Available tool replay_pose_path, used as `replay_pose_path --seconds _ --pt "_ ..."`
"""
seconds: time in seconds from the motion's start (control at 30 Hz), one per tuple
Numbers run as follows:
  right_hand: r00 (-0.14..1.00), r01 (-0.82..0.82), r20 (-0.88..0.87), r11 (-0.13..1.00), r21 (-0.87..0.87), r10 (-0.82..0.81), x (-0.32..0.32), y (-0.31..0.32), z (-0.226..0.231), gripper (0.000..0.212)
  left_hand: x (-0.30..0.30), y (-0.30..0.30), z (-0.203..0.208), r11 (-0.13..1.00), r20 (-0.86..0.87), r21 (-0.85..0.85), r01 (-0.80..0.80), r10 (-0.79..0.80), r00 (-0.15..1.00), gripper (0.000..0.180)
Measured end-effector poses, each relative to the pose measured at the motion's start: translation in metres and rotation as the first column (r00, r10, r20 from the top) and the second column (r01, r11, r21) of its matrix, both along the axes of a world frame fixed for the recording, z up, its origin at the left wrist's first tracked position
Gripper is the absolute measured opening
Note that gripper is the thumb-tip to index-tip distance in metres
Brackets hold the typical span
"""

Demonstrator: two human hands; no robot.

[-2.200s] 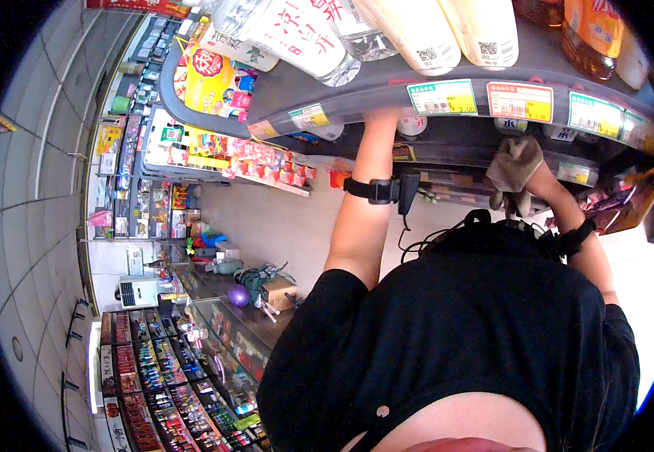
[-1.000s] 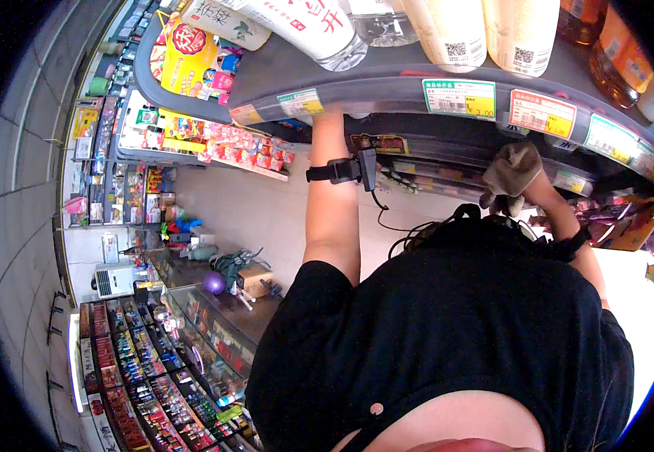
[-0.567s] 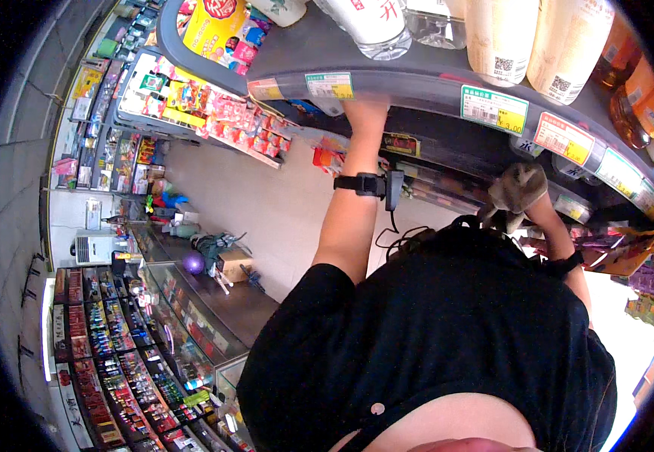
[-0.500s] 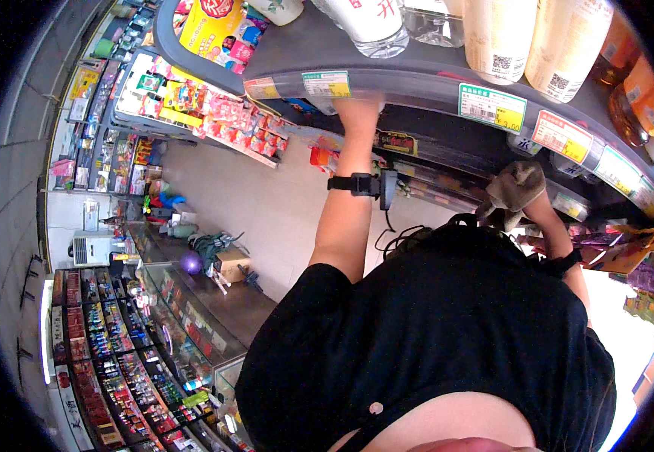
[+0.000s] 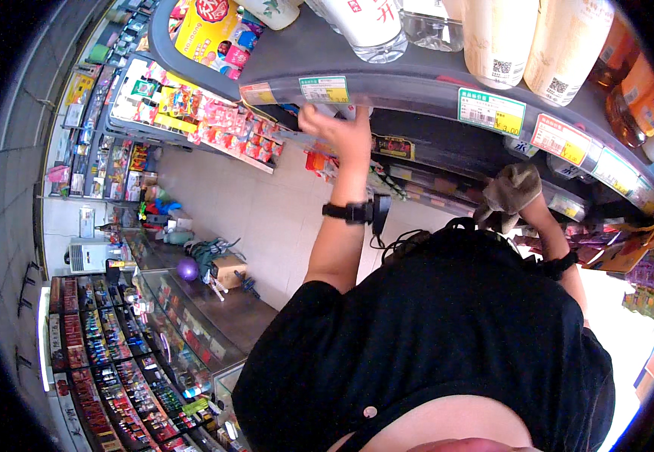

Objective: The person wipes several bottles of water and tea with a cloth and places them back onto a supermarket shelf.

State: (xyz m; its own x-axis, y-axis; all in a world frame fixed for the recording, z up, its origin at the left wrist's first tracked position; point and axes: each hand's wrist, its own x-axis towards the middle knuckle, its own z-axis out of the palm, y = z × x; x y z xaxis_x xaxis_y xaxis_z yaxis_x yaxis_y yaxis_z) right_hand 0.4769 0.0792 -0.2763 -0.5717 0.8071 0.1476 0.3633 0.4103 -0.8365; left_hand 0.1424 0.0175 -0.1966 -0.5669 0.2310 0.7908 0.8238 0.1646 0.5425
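Below the edge of the upper shelf (image 5: 410,94), my left hand (image 5: 342,134) is raised with its fingers spread apart and nothing in its grip. Just behind its fingers shows a pale bottle or cup (image 5: 348,111), partly hidden by the hand and the shelf edge. My right hand is wrapped in a grey-brown cloth (image 5: 513,188), in front of the lower shelf on the right. The fingers are hidden under it, and a loose end hangs down. Black straps with a small device circle my left wrist (image 5: 357,212).
The upper shelf carries a white bottle (image 5: 368,30), cream bottles (image 5: 500,41), amber drinks (image 5: 640,105) and a yellow package (image 5: 210,34). Price tags (image 5: 490,111) line its edge. A rack of red packets (image 5: 229,128) stands left. A glass counter (image 5: 183,316) and stocked shelves are lower left.
My left hand has come slightly down and back from under the shelf edge, and its fingers now show spread. The right hand with the cloth has barely moved.
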Motion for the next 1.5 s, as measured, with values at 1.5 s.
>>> replay_pose_path --seconds 1.5 --pt "0.972 -0.223 -0.113 0.957 -0.185 0.204 -0.005 0.000 0.004 0.013 0.089 -0.040 0.075 0.184 0.171 -0.702 0.688 -0.894 0.414 0.070"
